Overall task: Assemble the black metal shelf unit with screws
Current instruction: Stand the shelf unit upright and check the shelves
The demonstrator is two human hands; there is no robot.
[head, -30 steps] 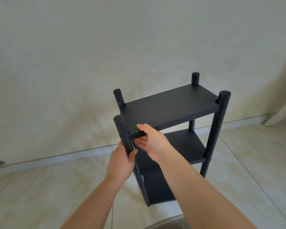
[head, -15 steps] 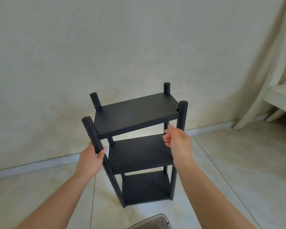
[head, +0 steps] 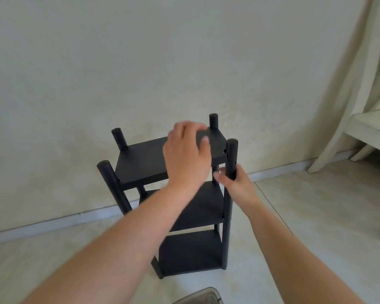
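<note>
Filling the upper half of the frame, a pale wall (head: 140, 62) meets a tiled floor (head: 316, 216) along a light baseboard (head: 53, 222). A cream curtain (head: 360, 84) hangs at the upper right, beside the edge of a pale piece of furniture (head: 371, 126). In the middle of the frame the black shelf unit (head: 140, 163) stands upright on the floor, three boards stacked between four round posts. The left hand (head: 187, 159) reaches across above the top board, fingers spread and relaxed; motion blur hides whether it touches the board. The right hand (head: 235, 183) grips the near right post (head: 231, 159) just below the top board, fingers curled round it. A grey container rim (head: 202, 297) shows at the bottom edge.
</note>
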